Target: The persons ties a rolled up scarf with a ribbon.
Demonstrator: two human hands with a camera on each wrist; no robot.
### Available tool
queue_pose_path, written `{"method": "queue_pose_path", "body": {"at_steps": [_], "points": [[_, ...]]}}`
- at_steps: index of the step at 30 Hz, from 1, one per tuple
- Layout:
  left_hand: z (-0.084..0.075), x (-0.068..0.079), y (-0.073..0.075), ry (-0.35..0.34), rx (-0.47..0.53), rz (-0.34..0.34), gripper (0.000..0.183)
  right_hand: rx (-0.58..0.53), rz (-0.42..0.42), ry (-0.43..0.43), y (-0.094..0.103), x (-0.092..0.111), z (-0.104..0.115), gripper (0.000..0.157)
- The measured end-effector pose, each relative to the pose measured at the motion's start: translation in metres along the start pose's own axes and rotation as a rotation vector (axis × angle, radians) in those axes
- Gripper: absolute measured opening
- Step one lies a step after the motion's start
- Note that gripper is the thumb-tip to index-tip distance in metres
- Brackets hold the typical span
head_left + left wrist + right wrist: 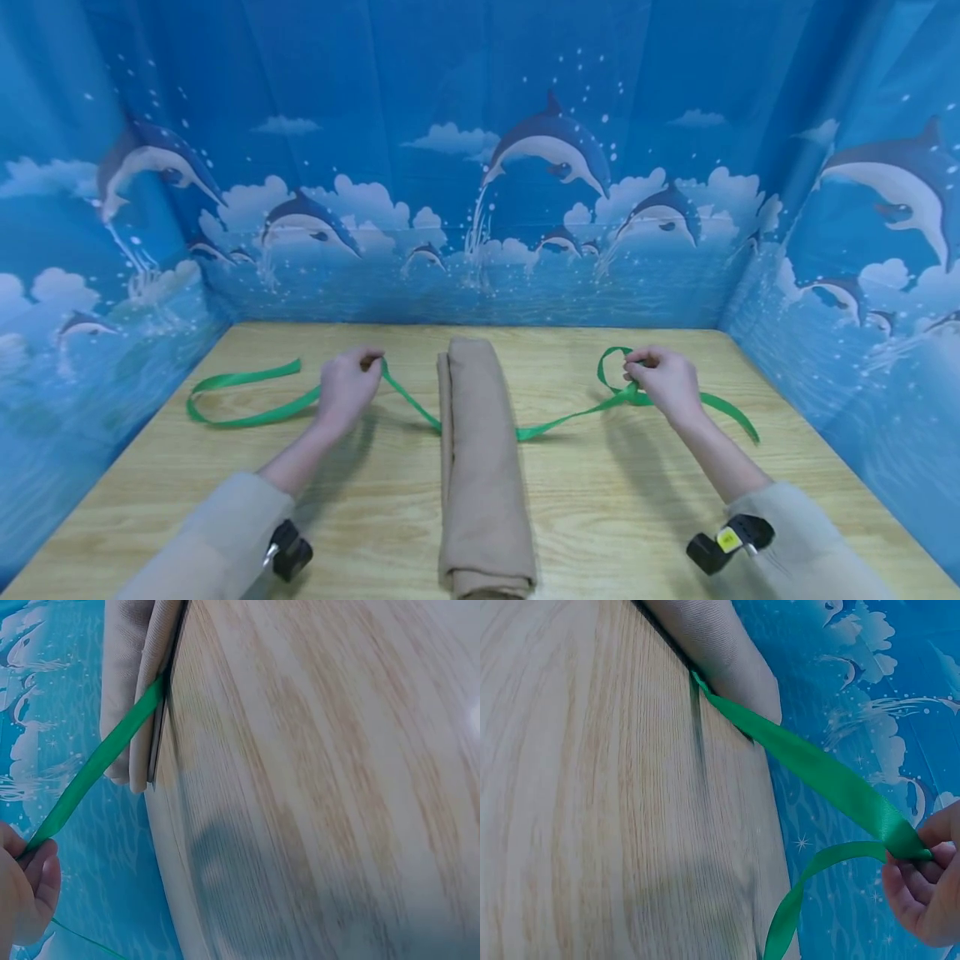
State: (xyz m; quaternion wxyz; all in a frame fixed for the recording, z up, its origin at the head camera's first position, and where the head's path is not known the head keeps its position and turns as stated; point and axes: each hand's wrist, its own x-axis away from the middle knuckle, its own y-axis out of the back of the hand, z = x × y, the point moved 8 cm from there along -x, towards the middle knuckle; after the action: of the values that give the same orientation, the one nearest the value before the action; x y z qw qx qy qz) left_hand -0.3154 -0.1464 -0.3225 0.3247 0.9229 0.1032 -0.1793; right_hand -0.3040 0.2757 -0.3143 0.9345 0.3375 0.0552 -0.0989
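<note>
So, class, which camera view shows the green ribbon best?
The head view: the green ribbon shows on both sides of the folded cloth, both ends visible. Each wrist view shows just one side, running from cloth to fingers, plus some tail.

ribbon [821, 772] glossy satin; folded cloth [486, 475] matt w/ weave; tbl [607, 525] smooth wood-grain

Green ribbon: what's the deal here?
A person has a green ribbon that appears to run under a folded brown cloth on the wooden table. The left hand pinches the ribbon on one side of the cloth and the right hand pinches it on the other, both raised above the tabletop. Loose lengths trail past both hands. No ribbon crosses over the top of the cloth.
</note>
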Motion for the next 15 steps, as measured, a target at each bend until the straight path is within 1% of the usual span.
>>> {"method": "queue_pose_path", "body": {"at_steps": [5,9,12,15], "points": [[-0.002,-0.001,-0.001,-0.002,0.016,0.004,0.022,-0.065,0.058,-0.059,-0.006,0.001,0.000,0.025],[-0.002,-0.001,-0.004,0.019,0.029,0.020,0.022,-0.173,0.123,-0.097,-0.015,0.002,-0.002,0.030],[-0.003,-0.002,-0.006,0.034,0.053,0.039,0.023,-0.254,0.160,-0.101,-0.021,0.002,-0.002,0.033],[-0.005,-0.002,-0.010,0.033,0.086,0.055,0.023,-0.314,0.168,-0.082,-0.025,0.003,0.001,0.033]]}}
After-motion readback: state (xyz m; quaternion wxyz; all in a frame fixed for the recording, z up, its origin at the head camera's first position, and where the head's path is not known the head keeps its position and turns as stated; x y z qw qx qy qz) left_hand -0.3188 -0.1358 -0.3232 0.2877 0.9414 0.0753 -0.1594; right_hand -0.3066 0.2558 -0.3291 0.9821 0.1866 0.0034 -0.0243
